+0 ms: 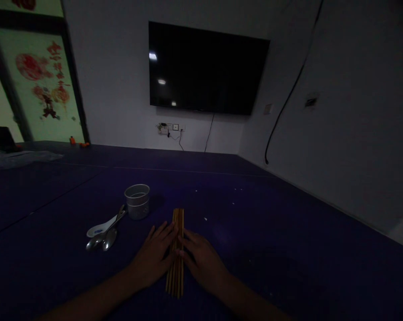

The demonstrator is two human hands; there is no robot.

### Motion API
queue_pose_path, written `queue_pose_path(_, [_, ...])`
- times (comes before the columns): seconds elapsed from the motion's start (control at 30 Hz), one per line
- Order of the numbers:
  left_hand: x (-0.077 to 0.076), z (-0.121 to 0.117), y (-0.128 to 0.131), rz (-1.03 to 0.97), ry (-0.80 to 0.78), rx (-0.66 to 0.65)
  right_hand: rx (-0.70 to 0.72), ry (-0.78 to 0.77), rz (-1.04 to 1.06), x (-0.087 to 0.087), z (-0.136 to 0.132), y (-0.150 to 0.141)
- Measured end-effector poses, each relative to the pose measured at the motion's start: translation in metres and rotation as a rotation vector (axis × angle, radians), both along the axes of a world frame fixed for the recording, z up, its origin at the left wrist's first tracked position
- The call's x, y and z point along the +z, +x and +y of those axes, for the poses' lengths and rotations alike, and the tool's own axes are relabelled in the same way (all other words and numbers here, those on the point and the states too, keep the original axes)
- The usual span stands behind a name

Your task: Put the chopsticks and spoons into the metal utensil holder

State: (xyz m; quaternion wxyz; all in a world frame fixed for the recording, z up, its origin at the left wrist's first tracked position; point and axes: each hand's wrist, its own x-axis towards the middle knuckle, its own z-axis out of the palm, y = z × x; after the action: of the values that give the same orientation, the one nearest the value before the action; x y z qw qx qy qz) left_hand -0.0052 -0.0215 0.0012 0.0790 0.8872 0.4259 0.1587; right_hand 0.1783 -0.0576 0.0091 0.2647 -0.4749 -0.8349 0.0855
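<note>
A bundle of wooden chopsticks lies lengthwise in front of me on the dark purple surface, its far ends fairly even and its near ends slightly fanned. My left hand presses against the bundle from the left, thumb and fingertips on the sticks. From the other side, my right hand holds it with thumb and fingers along the right edge. The fingertips of both hands almost meet over the sticks and hide their middle part.
Left of the bundle stands a round metal cup. Beside it lie a white soup spoon and metal spoons, their handles crossing. Small white scraps dot the surface. A clear plastic sheet lies far left; a television hangs on the wall.
</note>
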Motion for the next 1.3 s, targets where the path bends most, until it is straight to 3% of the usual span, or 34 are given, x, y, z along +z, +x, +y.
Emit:
queue_pose_path(0.23, [-0.012,0.006,-0.002,-0.051,0.073,-0.025,-0.054,0.015,-0.005,-0.007,0.003,-0.005])
queue_pose_path(0.57, [0.003,-0.003,0.003,-0.081,0.059,-0.005,-0.069,0.021,-0.025,-0.006,0.01,-0.011])
queue_pose_path(1.03, [-0.001,0.007,0.004,-0.027,0.081,-0.025,-0.033,0.063,0.024,0.0,0.015,-0.004])
queue_pose_path(1.3, [0.002,0.004,0.006,-0.048,0.165,-0.016,-0.167,0.149,0.019,-0.005,0.017,0.005])
